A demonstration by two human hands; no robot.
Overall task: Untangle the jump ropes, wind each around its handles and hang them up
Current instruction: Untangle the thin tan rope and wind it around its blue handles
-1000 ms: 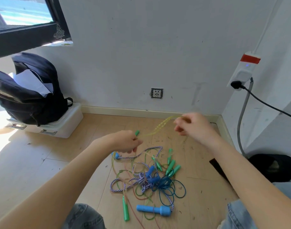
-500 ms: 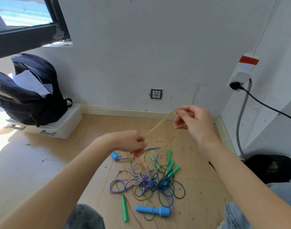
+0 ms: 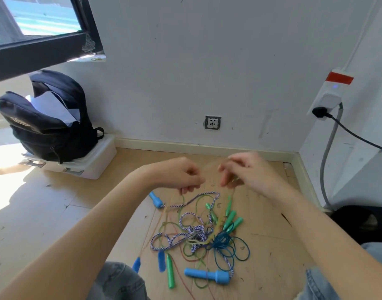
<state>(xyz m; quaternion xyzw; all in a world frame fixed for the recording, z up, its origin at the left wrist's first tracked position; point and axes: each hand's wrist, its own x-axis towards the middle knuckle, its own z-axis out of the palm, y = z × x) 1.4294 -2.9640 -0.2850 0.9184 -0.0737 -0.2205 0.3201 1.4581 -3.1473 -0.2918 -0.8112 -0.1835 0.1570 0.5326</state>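
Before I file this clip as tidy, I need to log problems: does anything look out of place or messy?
Yes. The jump ropes lie knotted in one heap on the wooden floor, cords crossing and handles scattered. Both hands, left and right, are raised above it, pinching a pale yellow cord. An open backpack sits on a white box.

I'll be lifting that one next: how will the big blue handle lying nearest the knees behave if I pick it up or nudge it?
The big blue handle looks like rigid plastic, so probably stiff and light. It lies on its side and looks round, so a nudge may roll it. Its blue-and-white braided rope runs limp into the tangle, so lifting will likely drag the tangle along.
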